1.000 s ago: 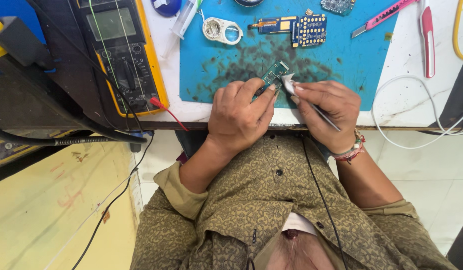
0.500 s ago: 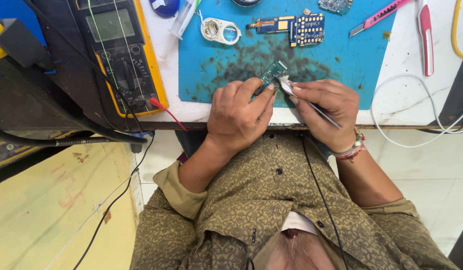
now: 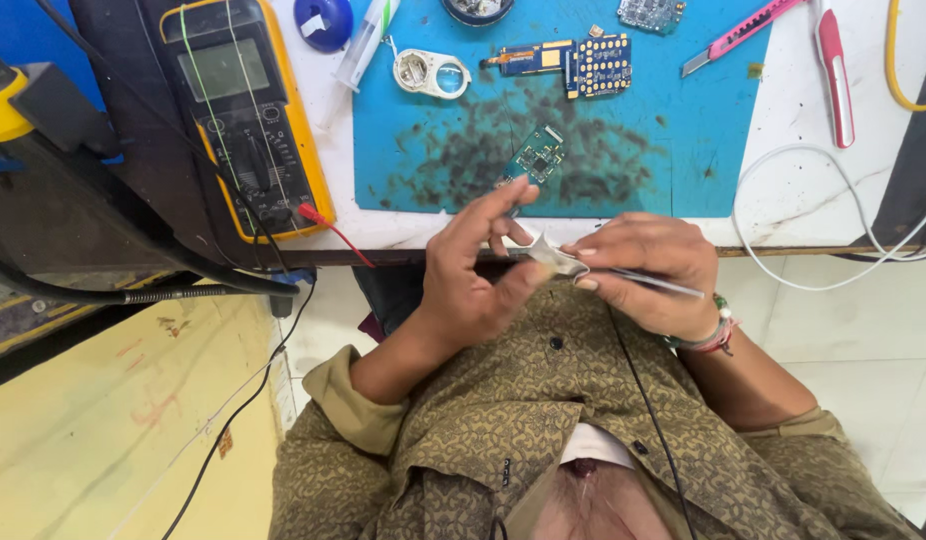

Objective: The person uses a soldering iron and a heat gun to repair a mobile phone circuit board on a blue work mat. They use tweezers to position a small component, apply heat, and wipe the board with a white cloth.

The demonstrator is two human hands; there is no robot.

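Observation:
My left hand (image 3: 473, 275) is raised in front of my chest with its fingers apart, and its thumb touches a small white scrap (image 3: 555, 258). My right hand (image 3: 648, 268) pinches that scrap at its fingertips and holds thin metal tweezers (image 3: 663, 286) that point right. Both hands hover just below the table's front edge. A small green circuit board (image 3: 536, 155) lies alone on the stained blue mat (image 3: 673, 130), just beyond my left fingertips.
A yellow multimeter (image 3: 245, 110) with a red lead stands at the left. At the back of the mat lie a white magnifier loupe (image 3: 431, 72), a blue keypad board (image 3: 583, 62), a pink cutter (image 3: 738, 35) and a red-and-white tool (image 3: 835, 65). A white cable (image 3: 783, 225) loops at the right.
Both hands have drawn back from the mat toward my chest. My left hand has let go of the green board, which now lies on the mat.

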